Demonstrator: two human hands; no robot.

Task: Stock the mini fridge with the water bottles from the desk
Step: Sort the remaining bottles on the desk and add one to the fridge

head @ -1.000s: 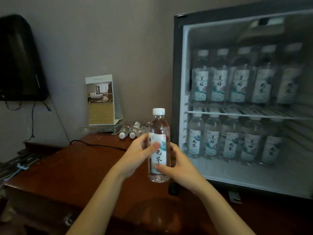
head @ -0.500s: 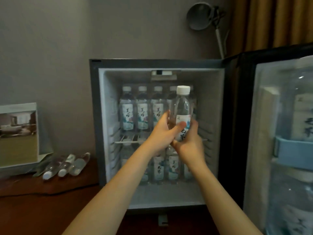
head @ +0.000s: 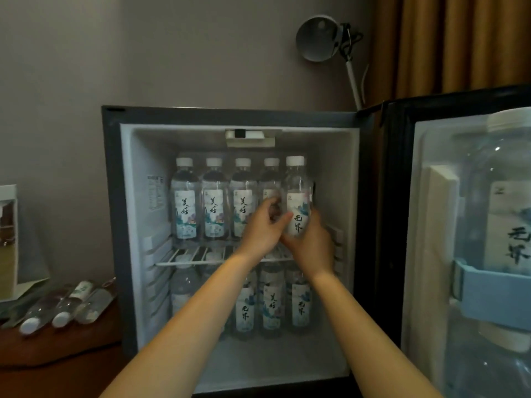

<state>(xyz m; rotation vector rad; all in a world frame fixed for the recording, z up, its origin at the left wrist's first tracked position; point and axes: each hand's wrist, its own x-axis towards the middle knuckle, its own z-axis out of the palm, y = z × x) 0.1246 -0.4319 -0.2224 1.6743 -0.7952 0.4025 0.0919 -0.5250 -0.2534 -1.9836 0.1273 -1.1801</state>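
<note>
Head camera: both bare hands reach into an open mini fridge [head: 115, 225] and hold one water bottle [head: 297, 193] upright at the right end of the upper shelf [head: 184, 261]. The left hand [head: 263, 231] wraps the bottle's lower left side, thumb across the label; the right hand [head: 311, 245] cups it from below and to the right. Each grip is closed on the bottle. Whether the bottle's base touches the wire shelf cannot be told, since the hands cover it.

Just left of the grip, four more capped bottles [head: 214, 196] stand in a row on the same shelf, labels facing out; the nearest one is partly hidden behind the left fingers [head: 273, 205]. Below the grip, under the shelf, a second row of bottles [head: 271, 303] stands on the fridge floor, partly screened by the forearms.

Right of the grip, the fridge door [head: 396, 225] stands open, and a large bottle [head: 505, 225] sits in its light-blue rack [head: 494, 294], very close to the camera.

Far left of and below the grip, three bottles [head: 66, 307] lie on their sides on the brown table [head: 57, 369], caps toward the camera, beside a standing card [head: 8, 242]. Above and right of the grip, a round lamp [head: 319, 38] stands behind the fridge, in front of a tan curtain [head: 448, 44].
</note>
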